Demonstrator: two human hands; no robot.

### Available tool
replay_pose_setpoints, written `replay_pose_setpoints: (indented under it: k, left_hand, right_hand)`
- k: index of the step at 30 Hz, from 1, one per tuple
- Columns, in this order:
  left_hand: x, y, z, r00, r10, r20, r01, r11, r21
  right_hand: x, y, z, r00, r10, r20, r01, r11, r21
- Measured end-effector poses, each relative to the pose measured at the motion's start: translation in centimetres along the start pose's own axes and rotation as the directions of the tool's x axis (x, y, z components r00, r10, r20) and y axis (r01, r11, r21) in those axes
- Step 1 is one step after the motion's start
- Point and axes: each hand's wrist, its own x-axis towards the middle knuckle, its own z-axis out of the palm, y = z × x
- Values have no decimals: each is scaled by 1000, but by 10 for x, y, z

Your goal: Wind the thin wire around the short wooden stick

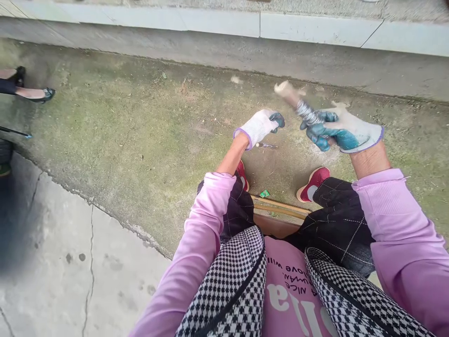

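Observation:
Both my hands wear white gloves with teal-coated fingers. My right hand (342, 131) is closed around a wooden handle (290, 95) wound with metal wire, its pale end pointing up and to the left. My left hand (261, 125) is held just left of it with the fingers curled in; I cannot see anything in them. A small dark stick-like piece (265, 145) lies on the ground just below my left hand.
I sit on a low wooden seat (277, 208) with my red shoes (314, 181) on mossy concrete. A raised kerb (224, 23) runs along the far side. Another person's foot in a dark shoe (40, 95) is at the far left. Cracked paler concrete lies lower left.

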Motion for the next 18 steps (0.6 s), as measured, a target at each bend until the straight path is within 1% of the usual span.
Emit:
replay_pose_setpoints:
  k: [2,3,4,6,7,9,11,12,13,15,16,18]
  left_hand:
    - [2,-3,-4,998,38,-43,-39,999,-21]
    - [2,-5,-5,997,65,-51,-67,997,-29]
    - [2,-5,-5,994,92,-52,-94,995,-29]
    - [1,-7,-4,991,121,-48,-122,993,-5]
    - [0,-8,-3,991,125,-50,-125,992,11]
    - [0,-9,0,991,124,-50,-122,992,43]
    - [0,-8,2,990,131,-48,-127,989,77]
    - [0,-7,3,990,138,-42,-134,987,94]
    - [-1,-6,4,989,143,-34,-138,985,107]
    - [-3,-2,7,990,140,-7,-139,985,105]
    - [-4,1,9,991,135,9,-136,987,85]
    - [-7,7,14,993,114,34,-115,993,19]
  right_hand:
    - [3,4,5,983,120,137,-98,982,-160]
    - [6,7,9,968,177,180,-129,959,-251]
    - [9,10,13,954,222,200,-146,930,-338]
    - [17,13,22,938,293,184,-162,843,-513]
    - [20,14,25,934,325,147,-175,778,-603]
    - [26,12,28,929,369,27,-220,609,-762]
    - [29,7,24,927,357,-117,-283,459,-842]
    - [30,4,21,924,336,-180,-318,418,-851]
    - [30,2,16,921,315,-229,-346,396,-850]
    - [30,-2,7,917,268,-296,-383,382,-841]
    - [30,-4,3,916,237,-323,-394,384,-835]
    - [31,-5,-2,906,173,-386,-422,423,-801]
